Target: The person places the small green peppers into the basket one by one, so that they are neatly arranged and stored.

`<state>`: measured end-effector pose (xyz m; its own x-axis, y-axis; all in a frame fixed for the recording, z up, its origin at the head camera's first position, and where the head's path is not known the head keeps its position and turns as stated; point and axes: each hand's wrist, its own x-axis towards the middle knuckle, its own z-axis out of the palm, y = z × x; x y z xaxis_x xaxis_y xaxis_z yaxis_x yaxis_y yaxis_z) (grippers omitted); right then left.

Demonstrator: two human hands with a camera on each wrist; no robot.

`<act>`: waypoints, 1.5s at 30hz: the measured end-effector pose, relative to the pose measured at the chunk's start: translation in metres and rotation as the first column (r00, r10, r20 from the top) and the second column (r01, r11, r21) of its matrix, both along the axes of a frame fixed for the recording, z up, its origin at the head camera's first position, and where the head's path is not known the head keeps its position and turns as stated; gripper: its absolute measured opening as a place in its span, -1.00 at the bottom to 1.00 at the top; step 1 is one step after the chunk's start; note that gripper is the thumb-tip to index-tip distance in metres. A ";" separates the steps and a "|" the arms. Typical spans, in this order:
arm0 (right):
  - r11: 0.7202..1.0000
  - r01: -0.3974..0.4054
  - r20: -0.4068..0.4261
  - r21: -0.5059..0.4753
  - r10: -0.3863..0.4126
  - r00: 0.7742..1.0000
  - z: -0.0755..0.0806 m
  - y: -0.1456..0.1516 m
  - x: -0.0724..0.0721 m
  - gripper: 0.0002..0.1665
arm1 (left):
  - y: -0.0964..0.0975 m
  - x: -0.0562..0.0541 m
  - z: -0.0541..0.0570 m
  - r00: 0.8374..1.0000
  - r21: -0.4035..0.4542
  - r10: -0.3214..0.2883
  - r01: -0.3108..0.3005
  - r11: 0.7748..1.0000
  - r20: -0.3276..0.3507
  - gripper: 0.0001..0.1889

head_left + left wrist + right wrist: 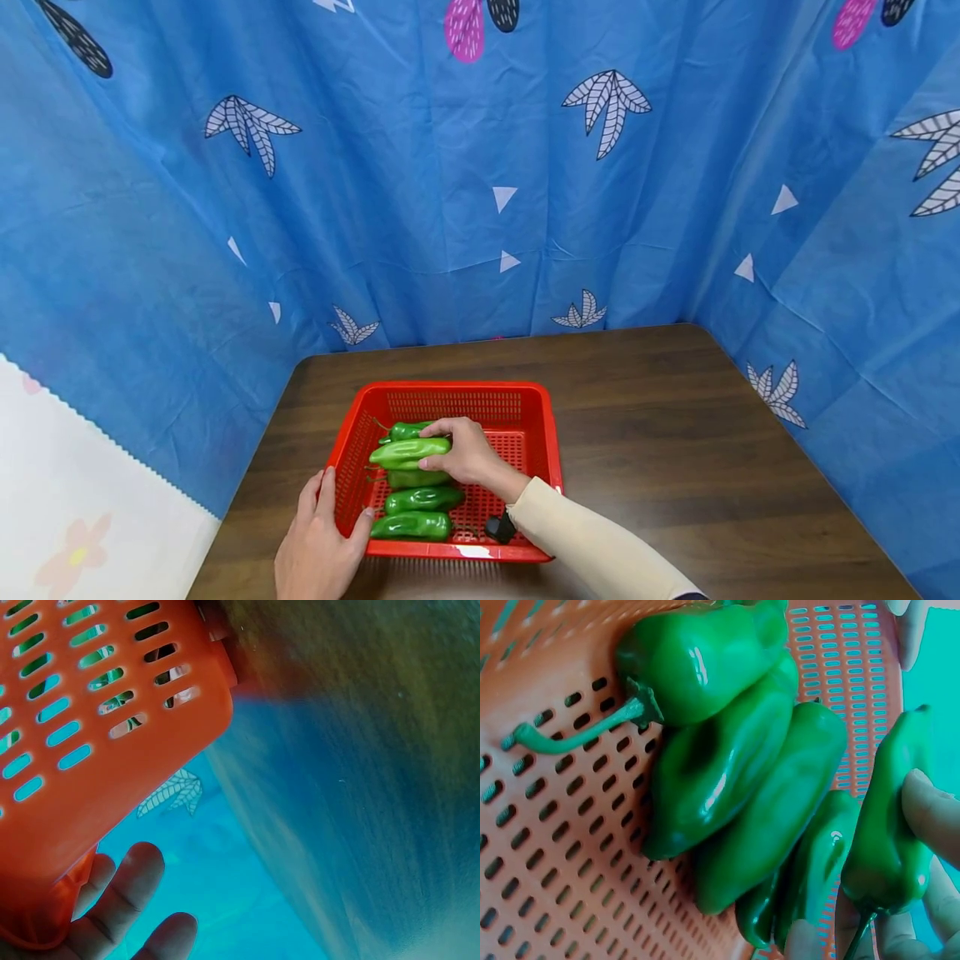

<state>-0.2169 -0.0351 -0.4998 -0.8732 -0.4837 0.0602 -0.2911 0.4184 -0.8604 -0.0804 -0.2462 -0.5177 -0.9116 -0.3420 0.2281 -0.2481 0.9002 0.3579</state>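
Over a red perforated basket (551, 450), my right hand (467, 454) pinches a light green pepper (405, 451) between thumb and fingers. The right wrist view shows this pepper (881, 832) with its stem hanging down. Below and around it, darker green peppers lie inside the basket, among them a glossy pepper (411, 525) by the front wall and another pepper (424, 499) just behind. My left hand (318, 533) rests at the basket's front left corner, thumb by the front rim and fingers along the left side. In the left wrist view the left fingers (127, 889) look loosely extended.
The basket stands on a dark wooden table (675, 433). A blue patterned curtain (450, 208) hangs behind and along both sides. A small black device (498, 527) sits at my right wrist, above the basket's front right part.
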 end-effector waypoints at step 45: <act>0.995 0.029 -0.077 0.094 -0.021 0.997 -0.015 -0.001 -0.008 -0.56 | 0.000 -0.001 0.001 1.000 0.013 0.019 -0.019 1.000 0.013 -0.08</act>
